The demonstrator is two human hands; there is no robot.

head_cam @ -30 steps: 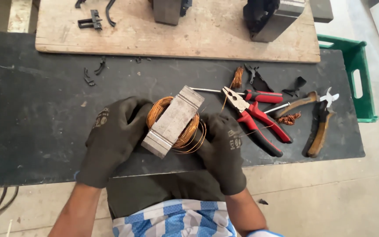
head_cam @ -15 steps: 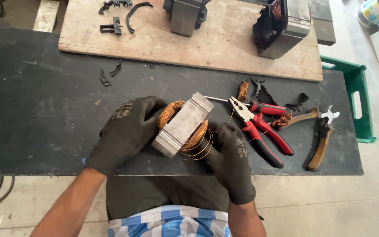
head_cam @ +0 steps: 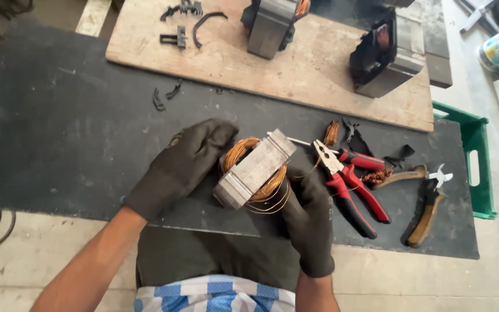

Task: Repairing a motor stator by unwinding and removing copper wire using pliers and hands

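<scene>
Two gloved hands, left hand (head_cam: pixel 183 167) and right hand (head_cam: pixel 310 222), are gripping my grey laminated steel block wound with copper wire (head_cam: pixel 254 171); fingers closed on opposite sides, long axis slanting up-right above the dark surface (head_cam: pixel 59 144).

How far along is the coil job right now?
Done: loose copper scraps lie by the pliers. In hand: the left hand and right hand grip a metal core with copper wire still wound on it. Left: that wire, plus two more cores on the board.
</scene>
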